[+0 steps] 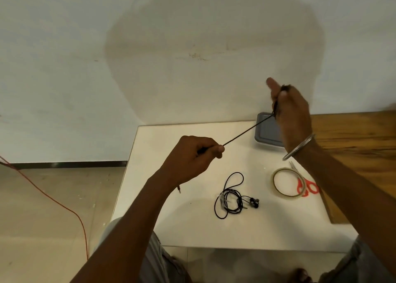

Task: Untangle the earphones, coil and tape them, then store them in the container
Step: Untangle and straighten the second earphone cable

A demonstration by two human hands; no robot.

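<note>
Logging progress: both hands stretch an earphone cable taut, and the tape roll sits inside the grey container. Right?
No. The head view shows the tape roll on the table, overlapping the scissors, outside the grey container. The left hand and right hand do stretch the cable taut.

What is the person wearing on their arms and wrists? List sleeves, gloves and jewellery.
No sleeves, gloves or watch show: the left arm and right arm are bare. A thin, round silver metal bangle circles the right wrist.
</note>
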